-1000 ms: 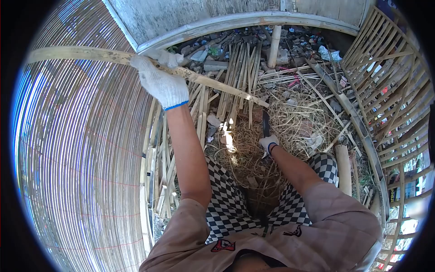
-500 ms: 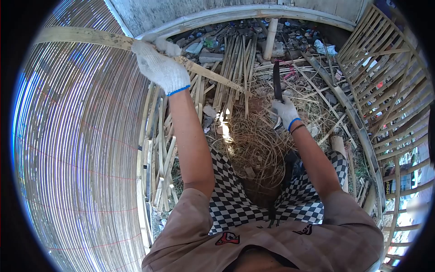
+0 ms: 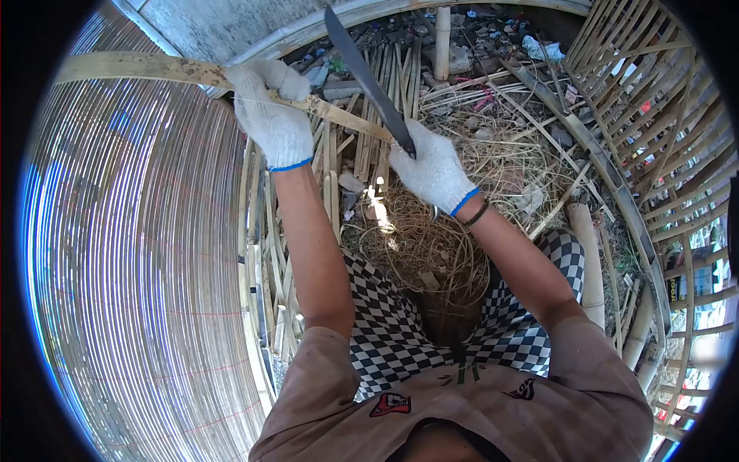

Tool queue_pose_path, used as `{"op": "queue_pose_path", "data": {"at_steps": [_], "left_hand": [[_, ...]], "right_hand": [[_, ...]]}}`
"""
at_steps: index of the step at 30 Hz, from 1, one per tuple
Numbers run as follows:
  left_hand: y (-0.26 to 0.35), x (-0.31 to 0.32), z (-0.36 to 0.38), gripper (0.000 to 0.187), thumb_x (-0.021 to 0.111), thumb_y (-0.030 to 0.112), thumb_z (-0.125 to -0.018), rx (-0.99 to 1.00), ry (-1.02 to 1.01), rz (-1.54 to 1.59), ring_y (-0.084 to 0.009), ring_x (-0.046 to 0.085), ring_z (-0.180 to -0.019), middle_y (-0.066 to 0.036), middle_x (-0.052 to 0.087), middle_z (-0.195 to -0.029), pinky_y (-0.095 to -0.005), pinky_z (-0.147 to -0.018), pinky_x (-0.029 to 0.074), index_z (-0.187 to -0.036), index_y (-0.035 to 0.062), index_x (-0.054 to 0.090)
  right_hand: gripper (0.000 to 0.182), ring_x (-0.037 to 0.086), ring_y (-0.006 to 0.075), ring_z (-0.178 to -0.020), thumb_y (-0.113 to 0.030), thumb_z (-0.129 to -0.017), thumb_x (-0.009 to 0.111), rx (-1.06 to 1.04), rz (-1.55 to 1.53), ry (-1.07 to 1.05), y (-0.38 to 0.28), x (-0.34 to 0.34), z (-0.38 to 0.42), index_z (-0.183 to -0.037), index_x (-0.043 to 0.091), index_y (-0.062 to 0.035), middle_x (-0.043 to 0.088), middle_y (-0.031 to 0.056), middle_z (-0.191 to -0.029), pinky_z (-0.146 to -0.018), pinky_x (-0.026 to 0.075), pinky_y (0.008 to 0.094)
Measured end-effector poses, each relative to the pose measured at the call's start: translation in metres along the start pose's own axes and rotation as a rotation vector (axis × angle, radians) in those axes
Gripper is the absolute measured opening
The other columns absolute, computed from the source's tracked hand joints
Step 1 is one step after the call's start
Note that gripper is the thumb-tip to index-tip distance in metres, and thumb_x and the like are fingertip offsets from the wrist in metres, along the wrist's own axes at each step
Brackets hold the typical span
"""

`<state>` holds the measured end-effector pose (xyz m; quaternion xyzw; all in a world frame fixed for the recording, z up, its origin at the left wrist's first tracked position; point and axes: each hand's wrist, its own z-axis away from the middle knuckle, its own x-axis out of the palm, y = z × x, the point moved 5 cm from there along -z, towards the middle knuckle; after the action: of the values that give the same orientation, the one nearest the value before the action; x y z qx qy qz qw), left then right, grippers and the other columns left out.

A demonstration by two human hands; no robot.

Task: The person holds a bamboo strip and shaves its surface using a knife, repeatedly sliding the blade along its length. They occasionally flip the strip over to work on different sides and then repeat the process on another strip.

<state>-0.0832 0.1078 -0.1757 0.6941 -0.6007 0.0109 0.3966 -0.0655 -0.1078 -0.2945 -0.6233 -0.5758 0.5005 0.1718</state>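
My left hand [image 3: 271, 112], in a white knit glove with a blue cuff, is closed around a long split bamboo strip [image 3: 154, 68]. The strip runs from the far left, through my grip, down to my right hand. My right hand [image 3: 433, 168], gloved the same way, is wrapped round the handle of a machete [image 3: 368, 81], mostly hidden in the fist. The dark blade points up and to the left, and its base overlaps the near end of the strip. Curled bamboo shavings [image 3: 431, 231] lie on the ground below, between my knees.
On the left rises a slatted bamboo screen [image 3: 146, 254]; on the right, a bamboo lattice [image 3: 654, 115]. Split bamboo sticks [image 3: 377, 77] are piled ahead, near an upright bamboo post [image 3: 442, 46]. Rubble lies along the base of the pale wall [image 3: 215, 31]. A bamboo pole [image 3: 589, 262] lies by my right knee.
My right hand has moved up and left with the machete, bringing the blade's base to the strip's near end. The left hand keeps its grip on the strip.
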Motion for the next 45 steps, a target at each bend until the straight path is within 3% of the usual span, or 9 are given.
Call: {"op": "queue_pose_path", "data": {"at_steps": [4, 7, 10, 18, 29, 32, 33, 42, 45], "left_hand": [[-0.016, -0.015, 0.013, 0.056, 0.053, 0.058, -0.104, -0.042, 0.131, -0.083, -0.0184, 0.05, -0.086, -0.007, 0.051, -0.103, -0.0362, -0.077, 0.042, -0.115, 0.0035, 0.048], [-0.017, -0.023, 0.012, 0.058, 0.052, 0.064, -0.102, 0.081, -0.102, -0.28, -0.0133, 0.05, -0.065, -0.005, 0.056, -0.082, -0.0315, -0.057, 0.045, -0.096, 0.0064, 0.059], [0.017, 0.048, 0.042, 0.065, 0.049, 0.067, -0.101, 0.093, -0.266, -0.015, -0.006, 0.011, -0.044, 0.009, 0.019, -0.051, -0.0263, -0.037, 0.008, -0.059, 0.0228, 0.027], [0.011, 0.04, 0.031, 0.065, 0.039, 0.068, -0.103, -0.092, -0.498, 0.342, -0.0027, 0.011, -0.04, 0.012, 0.018, -0.049, -0.023, -0.033, 0.008, -0.055, 0.0271, 0.025], [0.013, 0.009, 0.007, 0.068, 0.027, 0.073, -0.102, -0.048, -0.158, 0.023, -0.0064, 0.011, -0.04, 0.009, 0.019, -0.048, -0.0251, -0.036, 0.01, -0.055, 0.0246, 0.027], [0.01, 0.0, 0.002, 0.068, 0.025, 0.075, -0.101, -0.082, -0.239, 0.081, -0.0061, 0.012, -0.04, 0.009, 0.02, -0.048, -0.0252, -0.035, 0.01, -0.055, 0.0249, 0.026], [0.012, 0.004, 0.004, 0.068, 0.025, 0.076, -0.101, -0.06, -0.23, 0.056, -0.0061, 0.012, -0.04, 0.009, 0.02, -0.048, -0.0252, -0.035, 0.01, -0.055, 0.0249, 0.026], [0.013, -0.01, -0.012, 0.069, 0.023, 0.076, -0.101, -0.046, -0.146, -0.014, -0.0064, 0.012, -0.041, 0.007, 0.018, -0.049, -0.0258, -0.036, 0.01, -0.056, 0.0241, 0.023], [0.015, -0.026, -0.02, 0.069, 0.022, 0.078, -0.1, -0.087, -0.236, 0.116, -0.0066, 0.012, -0.041, 0.007, 0.019, -0.048, -0.0257, -0.036, 0.01, -0.056, 0.0244, 0.024]], "right_hand": [[0.027, 0.068, 0.0418, -0.075, -0.021, -0.089, 0.067, -0.121, 0.127, 0.015, -0.027, 0.003, 0.002, -0.103, 0.058, 0.0008, 0.066, 0.0237, -0.079, -0.064, 0.053, 0.0485], [0.03, 0.068, 0.0407, -0.075, -0.022, -0.086, 0.073, -0.193, 0.176, 0.068, -0.032, 0.006, 0.003, -0.096, 0.054, -0.0009, 0.064, 0.0211, -0.076, -0.064, 0.053, 0.0499], [0.033, 0.069, 0.0398, -0.073, -0.024, -0.086, 0.075, -0.138, 0.2, 0.048, -0.013, 0.016, 0.003, -0.097, 0.055, -0.0006, 0.065, 0.0206, -0.077, -0.063, 0.054, 0.0496], [0.03, 0.07, 0.038, -0.069, -0.018, -0.092, 0.066, -0.149, 0.227, -0.004, -0.006, 0.023, 0.012, -0.112, 0.055, 0.0023, 0.067, 0.0207, -0.074, -0.059, 0.056, 0.0466], [0.036, 0.07, 0.0394, -0.072, -0.03, -0.1, 0.059, 0.022, 0.256, -0.128, 0.052, 0.06, 0.006, -0.109, 0.057, 0.0051, 0.068, 0.0228, -0.077, -0.062, 0.056, 0.0473], [0.027, 0.072, 0.0397, -0.08, -0.02, -0.089, 0.063, 0.378, 0.137, -0.178, 0.147, 0.076, 0.007, -0.099, 0.071, 0.0038, 0.073, 0.0219, -0.088, -0.071, 0.058, 0.0483], [0.026, 0.073, 0.0392, -0.082, -0.023, -0.089, 0.062, 0.091, 0.502, -0.393, 0.179, 0.092, 0.003, -0.088, 0.076, -0.0007, 0.074, 0.0211, -0.091, -0.074, 0.058, 0.0489], [0.024, 0.067, 0.0456, -0.075, -0.023, -0.093, 0.059, 0.124, 0.179, 0.023, 0.115, 0.084, 0.005, -0.102, 0.058, -0.0004, 0.067, 0.0243, -0.078, -0.069, 0.053, 0.0545], [0.033, 0.071, 0.0419, -0.095, -0.028, -0.094, 0.056, 0.456, 0.424, -0.449, 0.235, 0.126, -0.016, -0.113, 0.067, -0.0033, 0.073, 0.0225, -0.099, -0.082, 0.056, 0.0513]]}}
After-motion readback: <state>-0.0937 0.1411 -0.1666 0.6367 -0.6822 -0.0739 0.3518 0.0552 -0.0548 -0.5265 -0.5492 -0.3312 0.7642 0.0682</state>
